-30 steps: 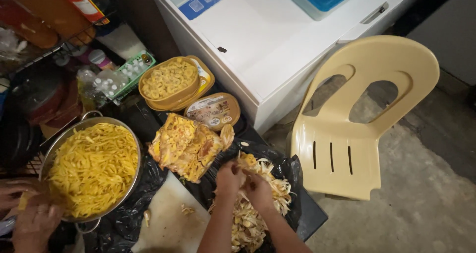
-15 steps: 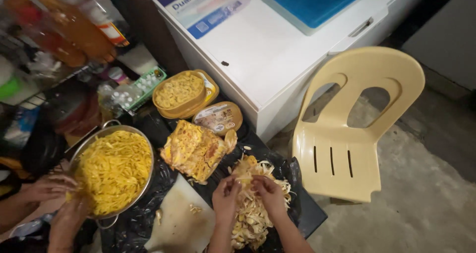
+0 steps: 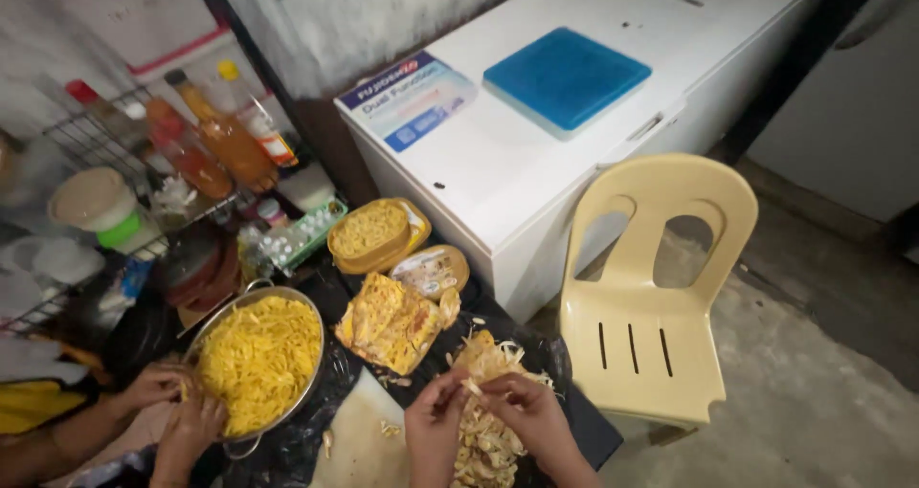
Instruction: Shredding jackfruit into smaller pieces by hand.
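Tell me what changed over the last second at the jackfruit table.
The co-worker's hands moved from the near edge of the metal bowl up onto its left rim. Left hand and right hand went on pulling at the pale fibre pile. Fruit chunk, chair and freezer stayed put.

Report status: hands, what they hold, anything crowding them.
Left hand and right hand both pinching a pale fruit strip. Scrap pile beneath. Another person's hands at the metal bowl, apart.

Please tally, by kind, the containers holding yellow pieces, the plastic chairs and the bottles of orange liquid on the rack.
Containers of yellow pieces: 2, metal bowl and yellow tub
Plastic chair: 1
Bottles of orange liquid: 2
Total: 5
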